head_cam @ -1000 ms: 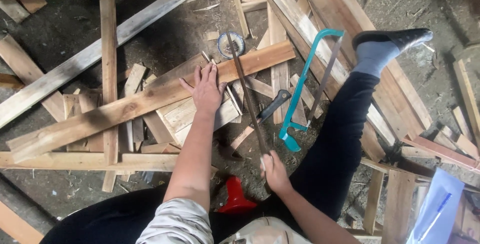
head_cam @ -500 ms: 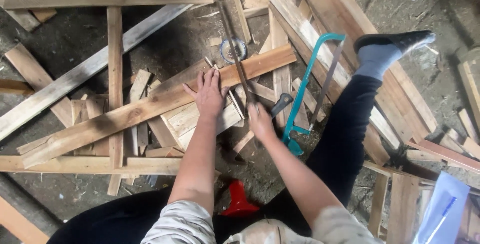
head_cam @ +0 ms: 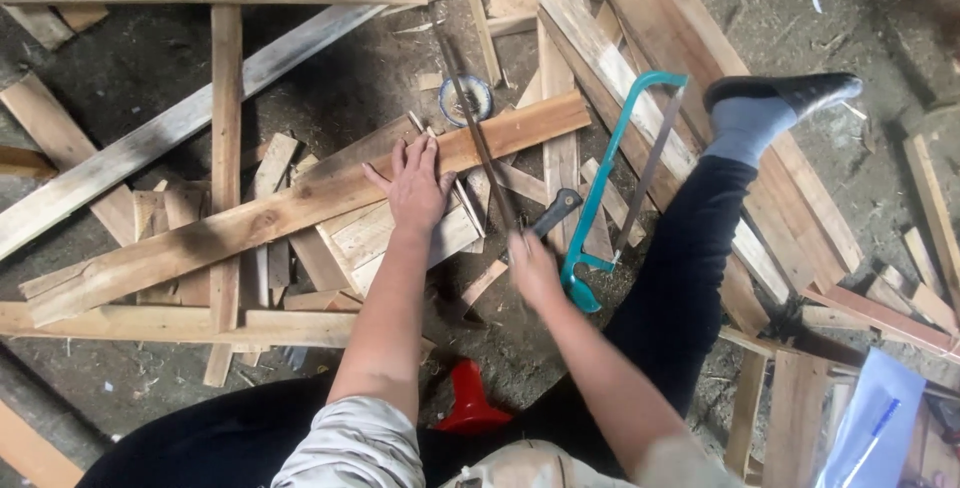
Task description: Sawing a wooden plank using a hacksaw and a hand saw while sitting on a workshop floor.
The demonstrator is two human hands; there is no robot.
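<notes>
Head view: we note the left hand (head_cam: 418, 188) spread flat on a long pale wooden plank (head_cam: 300, 210).
Right hand (head_cam: 532, 266): blurred, gripping a thin rusty saw (head_cam: 478, 143).
Risk: we judge the blade could skid toward the fingers.

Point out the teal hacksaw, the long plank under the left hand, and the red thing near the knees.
teal hacksaw (head_cam: 608, 180): head view, on the frame's long back.
long plank (head_cam: 250, 223): head view, on its bare middle face.
red thing (head_cam: 467, 398): head view, on its upper surface.
left hand (head_cam: 417, 188): head view, on its back.
</notes>
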